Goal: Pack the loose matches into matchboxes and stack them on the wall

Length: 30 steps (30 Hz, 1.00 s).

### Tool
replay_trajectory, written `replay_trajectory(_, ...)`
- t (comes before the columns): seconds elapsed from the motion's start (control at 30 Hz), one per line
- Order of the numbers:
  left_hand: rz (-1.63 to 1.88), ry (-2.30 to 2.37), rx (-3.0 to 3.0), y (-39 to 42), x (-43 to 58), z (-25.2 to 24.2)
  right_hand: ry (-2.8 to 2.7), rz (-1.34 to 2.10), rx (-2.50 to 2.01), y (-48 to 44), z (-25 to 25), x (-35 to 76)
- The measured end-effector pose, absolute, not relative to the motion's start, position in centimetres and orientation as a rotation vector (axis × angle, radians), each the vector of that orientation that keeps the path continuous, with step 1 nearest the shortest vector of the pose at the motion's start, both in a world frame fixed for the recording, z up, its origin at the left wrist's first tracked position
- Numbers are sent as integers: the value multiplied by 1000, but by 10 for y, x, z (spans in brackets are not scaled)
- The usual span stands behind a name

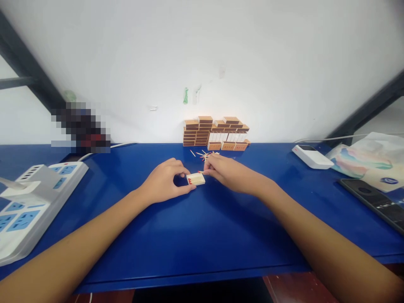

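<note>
Between thumb and fingers, my left hand [166, 182] grips a small white matchbox tray [198, 182] on the table. Several red-tipped matches lie inside it, their heads toward the left. At the tray's right end, my right hand [229, 171] pinches a match [201, 172] whose red head points over the tray. Just beyond my right hand is a loose heap of matches [202, 155], partly hidden by the fingers. Behind the heap, stacked matchboxes [195, 136] stand against the wall, some with brown sides and some showing white.
A white power strip [67, 185] with plugs sits on the left of the blue table [189, 244]. To the right are a white device [312, 157], a plastic packet [369, 160] and a dark phone [374, 202]. The wall [142, 75] closes off the back.
</note>
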<state>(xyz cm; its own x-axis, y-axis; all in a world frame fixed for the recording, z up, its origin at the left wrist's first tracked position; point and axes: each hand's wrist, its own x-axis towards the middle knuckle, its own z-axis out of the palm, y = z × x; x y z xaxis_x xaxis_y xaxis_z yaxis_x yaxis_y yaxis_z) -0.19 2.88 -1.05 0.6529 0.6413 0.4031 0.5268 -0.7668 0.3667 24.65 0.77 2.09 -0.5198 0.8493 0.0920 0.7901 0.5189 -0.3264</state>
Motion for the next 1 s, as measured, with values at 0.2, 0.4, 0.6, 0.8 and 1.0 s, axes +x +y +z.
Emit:
replay_trajectory(0.2, 796, 915, 2678, 25, -1, -9, -2535, 334, -1299, 0, 17, 234)
replay_trajectory(0.4, 777, 874, 2648, 22, 0, -5, -2426, 242, -1398, 19, 16, 253)
replay_trajectory(0.6, 797, 860, 2655, 21, 1, -4, -2474, 411, -1523, 27, 12, 258)
replay_trajectory(0.8, 774, 936, 2674, 24, -1, -5, -2438, 414, -1340, 8, 18, 240)
replay_trajectory(1.0, 768, 917, 2668, 24, -1, -6, -2452, 371, -1241, 2, 16, 234)
